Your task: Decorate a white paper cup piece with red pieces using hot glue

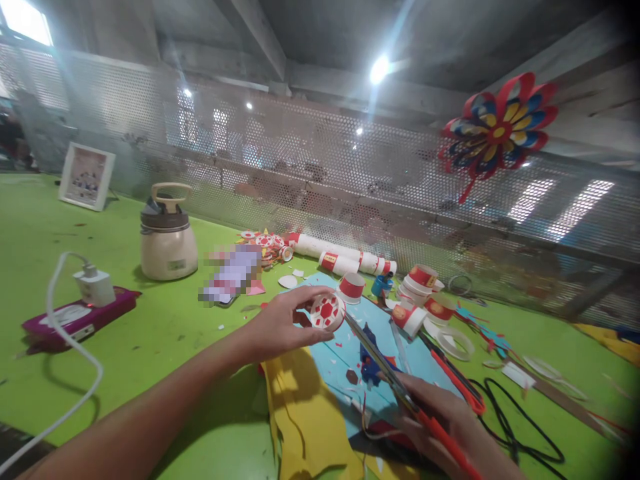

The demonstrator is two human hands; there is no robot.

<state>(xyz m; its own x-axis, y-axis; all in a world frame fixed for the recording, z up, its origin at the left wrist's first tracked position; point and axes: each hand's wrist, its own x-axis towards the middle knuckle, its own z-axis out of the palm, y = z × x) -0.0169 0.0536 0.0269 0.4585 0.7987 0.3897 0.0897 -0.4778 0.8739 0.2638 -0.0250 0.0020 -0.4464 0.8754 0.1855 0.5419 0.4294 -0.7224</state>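
Between the thumb and fingers of my left hand [280, 323] is a small white paper cup [327, 313]; red pieces form a flower-like pattern on its round face. My right hand [445, 413] is wrapped round scissors [373, 350] with long metal blades and orange-red handles. The blade tips point up to the left and end close to the cup's right side; whether they touch it I cannot tell. Below the hands lie a light blue sheet [325, 360] with red scraps on it, yellow sheets [300, 407] and a dark blue piece [370, 363].
White-and-red paper cups [410, 317], a tape roll [455, 343] and a red-handled tool [457, 380] lie at right, near a black cord [505, 427]. Left are a jug [169, 240], a phone [233, 273] and a purple power strip [83, 320]. A mesh screen [320, 173] stands behind.
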